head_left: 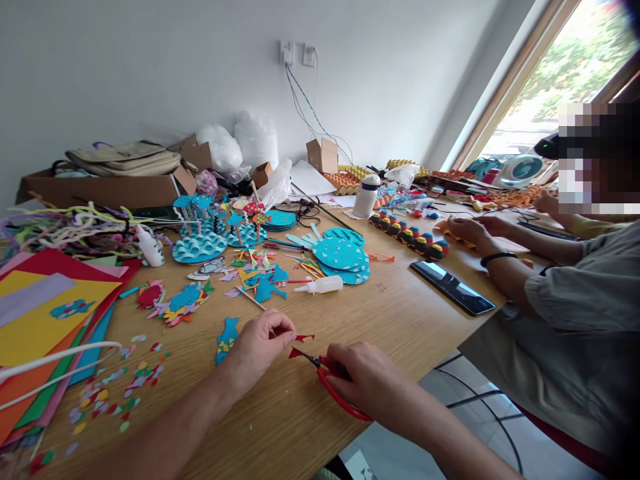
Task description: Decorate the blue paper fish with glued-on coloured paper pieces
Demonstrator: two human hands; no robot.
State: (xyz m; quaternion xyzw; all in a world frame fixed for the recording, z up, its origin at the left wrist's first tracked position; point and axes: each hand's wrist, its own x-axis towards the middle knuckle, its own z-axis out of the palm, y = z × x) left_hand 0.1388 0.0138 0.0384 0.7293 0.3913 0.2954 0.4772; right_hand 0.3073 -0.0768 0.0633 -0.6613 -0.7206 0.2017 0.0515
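Near the front edge of the wooden table, my left hand (267, 340) pinches a small piece of red paper (305, 338) between thumb and fingertips. My right hand (363, 377) is closed round the red handles of a pair of scissors (345, 399), whose tips point left toward my left hand. A small red scrap (295, 353) is at the scissor tips. Just left of my left hand lies a blue paper fish (227, 341). Above it are blue and coloured paper cut-outs (265, 283) and a white glue bottle (323, 285).
Coloured paper sheets (55, 307) and round confetti (140, 377) lie left. Blue discs (343, 257), a phone (453, 288) and a painted egg-carton strip (407, 237) lie farther right. Another person's hands (470, 230) work at the right side of the table.
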